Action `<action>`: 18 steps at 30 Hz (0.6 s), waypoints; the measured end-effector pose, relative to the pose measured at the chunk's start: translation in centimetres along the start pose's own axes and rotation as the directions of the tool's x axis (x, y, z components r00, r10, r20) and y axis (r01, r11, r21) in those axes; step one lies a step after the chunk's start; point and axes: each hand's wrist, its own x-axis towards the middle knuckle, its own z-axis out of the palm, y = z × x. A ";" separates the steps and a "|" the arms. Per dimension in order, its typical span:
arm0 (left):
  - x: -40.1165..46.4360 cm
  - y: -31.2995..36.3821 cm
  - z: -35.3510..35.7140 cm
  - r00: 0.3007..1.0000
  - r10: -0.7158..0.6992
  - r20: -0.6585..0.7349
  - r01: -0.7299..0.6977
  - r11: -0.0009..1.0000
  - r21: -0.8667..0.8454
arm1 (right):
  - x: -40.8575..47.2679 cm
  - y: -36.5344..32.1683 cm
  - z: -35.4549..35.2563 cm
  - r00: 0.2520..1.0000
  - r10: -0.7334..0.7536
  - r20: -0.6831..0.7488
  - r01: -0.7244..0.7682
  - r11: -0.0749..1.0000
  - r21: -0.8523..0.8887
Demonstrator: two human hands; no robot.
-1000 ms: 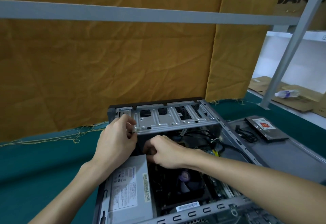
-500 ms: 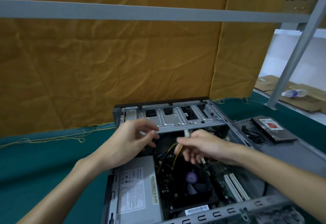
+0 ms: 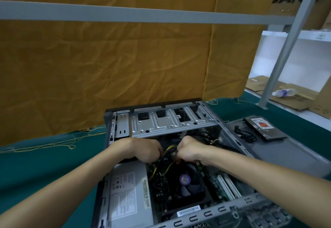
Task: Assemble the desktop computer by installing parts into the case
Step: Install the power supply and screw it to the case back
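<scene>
Both hands dropped into case (image 3: 231,131) since 0.5 s ago; left hand (image 3: 141,148) & right hand (image 3: 189,149) curl round yellow-black cables (image 3: 170,149) above CPU fan (image 3: 186,183), beside PSU (image 3: 129,190).

A creased mustard-yellow cloth (image 3: 107,62) hangs behind the green-covered surface (image 3: 35,165), crossed by a grey metal rail (image 3: 143,15). At the right edge, a slanted grey post (image 3: 284,48) fronts white shelving (image 3: 290,35) bearing flattened cardboard (image 3: 259,84).

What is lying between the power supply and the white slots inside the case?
In the head view, the CPU fan sits between the power supply and the white slots, with yellow cables beside it.
</scene>
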 end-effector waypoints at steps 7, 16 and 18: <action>0.8 -1.0 1.0 0.996 -0.065 -0.068 0.045 0.964 -0.264 | 0.1 -0.7 0.8 0.986 0.074 0.147 -0.138 0.857 0.497; 1.4 -0.8 1.5 0.990 -0.114 -0.079 0.075 0.916 -0.393 | 0.3 -0.8 -0.4 0.934 0.091 0.346 -0.284 0.777 0.563; 1.4 -0.8 1.5 0.991 -0.115 -0.064 0.071 0.877 -0.476 | 0.3 -1.5 0.0 0.947 0.124 0.298 -0.276 0.788 0.551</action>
